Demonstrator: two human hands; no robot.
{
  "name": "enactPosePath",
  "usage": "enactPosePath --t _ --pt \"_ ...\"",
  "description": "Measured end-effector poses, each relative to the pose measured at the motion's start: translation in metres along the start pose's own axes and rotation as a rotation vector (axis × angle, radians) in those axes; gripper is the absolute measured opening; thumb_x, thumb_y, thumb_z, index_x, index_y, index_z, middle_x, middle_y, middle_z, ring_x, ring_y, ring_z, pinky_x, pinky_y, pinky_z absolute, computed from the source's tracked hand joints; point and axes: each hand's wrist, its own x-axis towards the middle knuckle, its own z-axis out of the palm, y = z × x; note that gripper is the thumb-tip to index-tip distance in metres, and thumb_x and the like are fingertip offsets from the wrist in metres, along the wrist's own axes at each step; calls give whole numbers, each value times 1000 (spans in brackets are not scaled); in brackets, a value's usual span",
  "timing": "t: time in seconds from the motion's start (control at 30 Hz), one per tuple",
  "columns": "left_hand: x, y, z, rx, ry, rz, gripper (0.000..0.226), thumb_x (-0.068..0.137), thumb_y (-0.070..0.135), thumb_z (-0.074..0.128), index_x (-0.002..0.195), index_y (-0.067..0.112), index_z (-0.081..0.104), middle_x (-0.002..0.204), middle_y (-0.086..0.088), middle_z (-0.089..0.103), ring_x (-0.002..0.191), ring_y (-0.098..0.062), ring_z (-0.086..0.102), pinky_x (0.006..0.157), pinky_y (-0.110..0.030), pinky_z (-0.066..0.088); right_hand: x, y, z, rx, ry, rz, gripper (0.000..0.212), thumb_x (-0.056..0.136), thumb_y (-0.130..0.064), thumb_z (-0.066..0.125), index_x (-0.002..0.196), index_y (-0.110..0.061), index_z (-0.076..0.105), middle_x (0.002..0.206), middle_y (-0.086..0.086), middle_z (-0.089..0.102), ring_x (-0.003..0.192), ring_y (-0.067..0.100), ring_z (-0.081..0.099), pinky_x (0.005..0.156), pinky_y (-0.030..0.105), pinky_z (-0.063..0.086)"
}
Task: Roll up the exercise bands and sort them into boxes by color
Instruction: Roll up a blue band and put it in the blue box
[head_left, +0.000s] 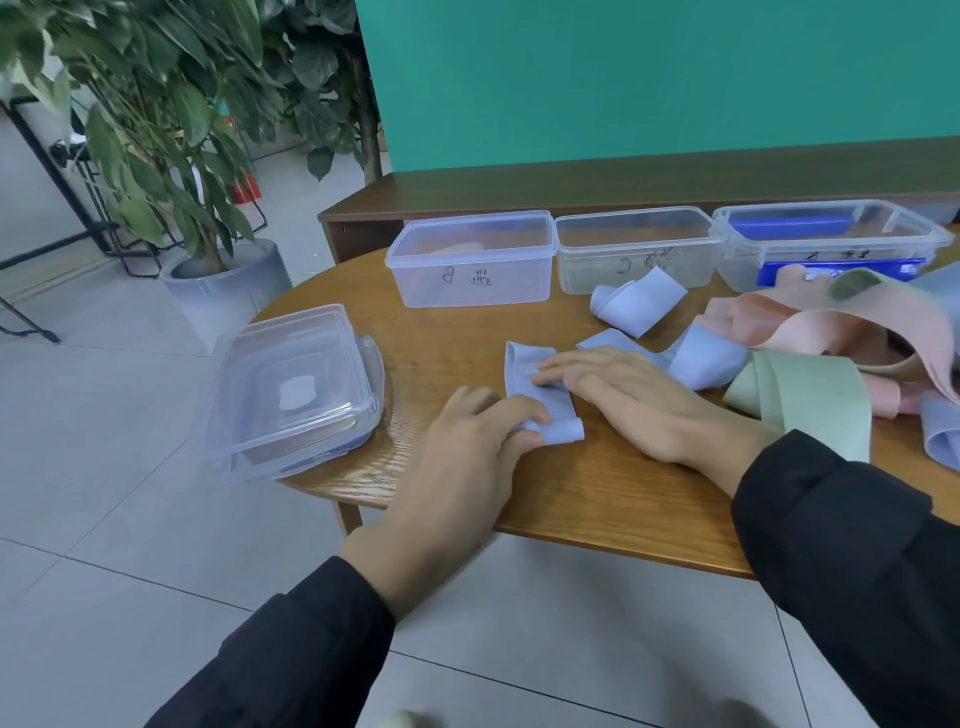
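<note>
A light blue exercise band (521, 367) lies flat on the round wooden table (597, 493), its near end curled into a small roll (563, 432). My left hand (467, 447) pinches that rolled end with curled fingers. My right hand (628, 395) rests flat on the band's far part, fingers straight. Three clear boxes stand in a row at the back: one marked B (470, 260), a middle one (636, 252) and a right one (831, 239) with blue items inside. More blue bands (636, 304), pink bands (831, 322) and a green band (810, 395) lie heaped on the right.
A stack of clear lids (293, 387) sits at the table's left edge, partly overhanging. Potted plants (171, 130) stand on the tiled floor to the left. A brown bench (571, 189) and a green wall lie behind the boxes.
</note>
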Motion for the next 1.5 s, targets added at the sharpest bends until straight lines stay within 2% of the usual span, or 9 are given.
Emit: enactPosePath --t 0.13,0.3,0.5,0.63,0.73,0.83,1.0,1.27,1.5 --pt "4 -5 2 42 -9 -4 28 100 35 51 113 25 74 95 4 65 96 -21 52 82 -32 43 -1 -4 -2 23 -3 11 71 84 -61 9 133 -44 58 139 -33 45 137 -9 31 121 39 21" --pt "11 -6 3 107 -40 -6 37 98 47 59 124 23 72 109 5 62 106 -14 50 83 -21 38 -3 -8 -5 -11 -22 25 67 89 -56 9 135 -44 56 145 -27 44 138 -6 30 121 38 19" --pt "21 -7 6 6 -22 -24 24 98 29 66 114 17 77 107 8 50 100 -6 44 83 -1 29 -2 -9 -3 -2 -7 30 80 79 -71 4 134 -46 57 146 -27 46 137 -6 31 120 39 21" --pt "25 -5 4 -73 -51 -83 25 97 28 67 121 29 72 98 9 55 88 -4 48 79 -8 35 -1 -8 -2 0 0 29 78 82 -70 5 135 -46 56 147 -25 46 137 -5 32 119 40 23" --pt "26 -6 5 -102 -1 -109 7 94 30 69 101 29 69 92 7 59 88 -8 53 79 -26 44 -1 -7 -2 0 4 30 65 92 -66 13 135 -44 57 147 -23 47 137 -2 34 119 41 23" --pt "27 -8 8 -82 5 -106 7 95 33 67 96 27 70 91 8 59 93 -12 55 82 -36 49 0 -5 -1 0 11 34 50 104 -59 24 135 -42 60 147 -23 48 138 -1 34 120 42 22" --pt "28 -19 9 20 -18 -64 26 96 41 64 116 27 73 104 8 58 107 -17 50 90 -38 48 0 -4 -3 -53 5 -10 82 81 -89 20 136 -43 58 145 -28 49 139 -4 33 120 41 22" --pt "36 -20 11 34 -18 -57 30 100 20 61 129 20 69 113 2 54 110 -15 45 94 -27 39 1 -4 -4 -185 -37 -8 90 69 -94 44 145 -45 46 152 -26 41 143 0 29 119 36 22" --pt "37 -21 11 7 22 -66 14 99 26 62 111 26 69 104 5 60 103 -14 47 86 -33 44 5 1 -2 -164 -31 -16 99 59 -99 46 143 -46 46 150 -26 43 141 1 33 118 38 24"
